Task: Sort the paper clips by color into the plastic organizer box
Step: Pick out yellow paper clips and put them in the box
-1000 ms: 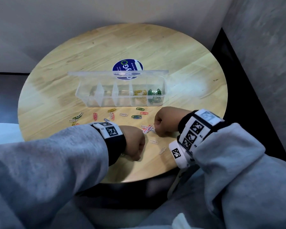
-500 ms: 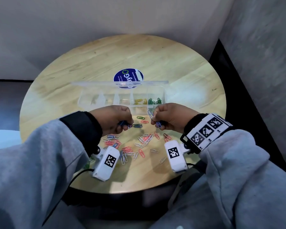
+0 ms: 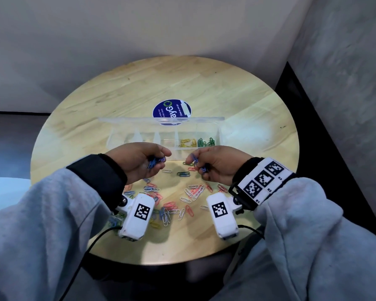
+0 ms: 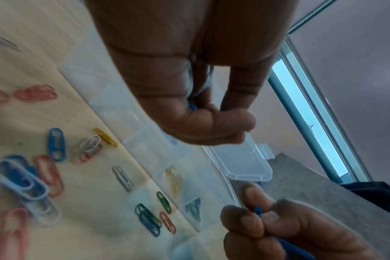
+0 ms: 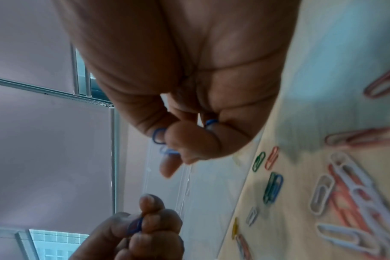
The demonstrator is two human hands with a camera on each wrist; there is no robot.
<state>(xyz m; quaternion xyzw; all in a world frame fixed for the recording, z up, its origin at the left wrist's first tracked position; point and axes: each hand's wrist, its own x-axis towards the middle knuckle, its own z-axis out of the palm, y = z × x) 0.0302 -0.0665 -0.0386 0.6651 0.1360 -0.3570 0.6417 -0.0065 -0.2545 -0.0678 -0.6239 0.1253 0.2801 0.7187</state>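
Note:
A clear plastic organizer box [image 3: 115,137] with its lid open stands across the middle of the round table. Yellow clips [image 3: 187,142] and green clips [image 3: 205,141] lie in its two right compartments. My left hand [image 3: 159,159] hovers just in front of the box and holds a bunch of blue paper clips [image 3: 155,162] in curled fingers. My right hand [image 3: 193,160] hovers beside it and pinches blue clips [image 5: 158,136] between thumb and fingers. Loose red, white, blue, green and yellow clips [image 3: 172,205] lie scattered on the wood below both hands.
A blue round sticker [image 3: 172,109] sits behind the box. The table [image 3: 248,105] stands in a corner, with a grey wall [image 3: 345,83] close on the right. White wrist cameras [image 3: 137,216] hang under both wrists above the near clips.
Both hands rose off the table with blue clips and moved forward to the front of the box. The head view tilted, so the box now sits lower and closer.

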